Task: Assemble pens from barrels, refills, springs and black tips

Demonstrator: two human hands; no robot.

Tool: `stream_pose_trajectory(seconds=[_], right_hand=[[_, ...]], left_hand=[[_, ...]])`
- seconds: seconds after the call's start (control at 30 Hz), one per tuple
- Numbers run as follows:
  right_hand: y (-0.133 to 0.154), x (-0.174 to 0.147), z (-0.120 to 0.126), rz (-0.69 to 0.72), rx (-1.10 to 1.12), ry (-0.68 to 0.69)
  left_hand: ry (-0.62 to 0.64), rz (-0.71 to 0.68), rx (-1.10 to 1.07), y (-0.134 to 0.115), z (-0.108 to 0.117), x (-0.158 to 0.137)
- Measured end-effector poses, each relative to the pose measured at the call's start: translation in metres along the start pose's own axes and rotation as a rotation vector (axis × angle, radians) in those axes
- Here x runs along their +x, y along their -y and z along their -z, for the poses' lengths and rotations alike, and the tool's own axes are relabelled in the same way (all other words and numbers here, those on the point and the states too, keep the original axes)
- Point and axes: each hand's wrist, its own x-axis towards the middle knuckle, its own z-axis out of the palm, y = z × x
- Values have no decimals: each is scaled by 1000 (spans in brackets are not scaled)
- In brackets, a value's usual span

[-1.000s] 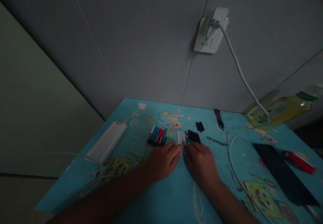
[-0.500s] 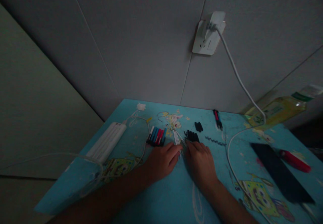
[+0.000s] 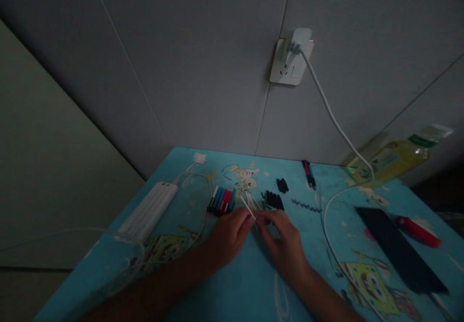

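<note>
Between the thumb and fingers of my left hand (image 3: pixel 230 232) is a thin white pen refill (image 3: pixel 246 205), slanting up and to the left. My right hand (image 3: pixel 284 244) pinches near the lower end of this refill; whatever small part sits in its fingertips is hidden. Just beyond the fingers lie several more white refills (image 3: pixel 250 197). Pen barrels (image 3: pixel 224 201) in white, blue and red with black ends form a row to the left. On the right are a row of black pen pieces (image 3: pixel 274 200), a few smaller black pieces (image 3: pixel 282 185) and a line of small springs (image 3: pixel 306 206).
Two pens (image 3: pixel 309 174) lie near the wall. A white power strip (image 3: pixel 148 211) is at left, and a white cable (image 3: pixel 328 211) runs down from the wall socket (image 3: pixel 292 63). At right are a yellow liquid bottle (image 3: pixel 395 160), a dark flat object (image 3: pixel 400 249) and a red object (image 3: pixel 418 231).
A refill has come up off the table into my left hand. My right hand has moved in against its lower end, and the fingertips of both hands now meet.
</note>
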Motion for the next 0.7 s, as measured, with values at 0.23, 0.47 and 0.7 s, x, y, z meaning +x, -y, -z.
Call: stream_pose_trajectory(seconds=[0.23,0.47,0.7], right_hand=[[8,3,2,17,26,-19],[10,3,11,-64,189,-42],[5,0,16,-242,224,-248]], left_hand=[[-26,18,103,7,-7,-1],[172,-117,351,1,-2,-4],[156,-74,308,-2,1,-2]])
